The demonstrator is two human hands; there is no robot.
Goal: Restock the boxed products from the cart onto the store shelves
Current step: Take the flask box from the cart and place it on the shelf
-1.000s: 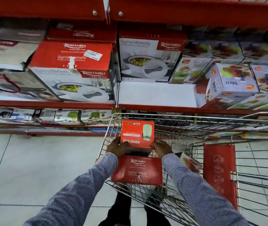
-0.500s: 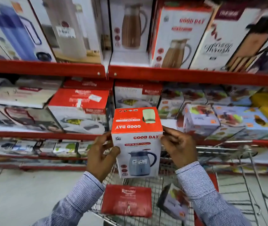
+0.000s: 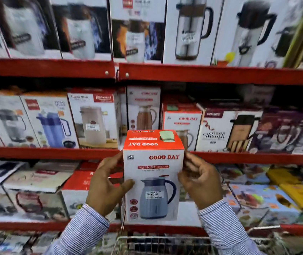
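Item: GOOD DAY flask box (image 3: 153, 173), tall rectangular carton, orange top, white front with a grey-blue jug printed on it. Position: upright, held in mid-air above the near cart rim (image 3: 165, 238), in front of the red shelf edge (image 3: 54, 153) of the middle tier.

Hold: left hand (image 3: 106, 188) on the left side panel, thumb lapped onto the front face, fingers curled behind. Right hand (image 3: 200, 181) against the right edge, fingers half-bent; how firmly it presses is hard to read, as that edge is blurred.

Handling, by judgement: stiff card, smooth printed skin, likely of moderate weight and top-heavy for its narrow base. Best taken by the two opposing side panels at mid-height, square and level; contents probably breakable, so set down, not dropped.

Matching stock: Good Day cartons (image 3: 182, 124) stand on the middle tier, just beyond and to the right.
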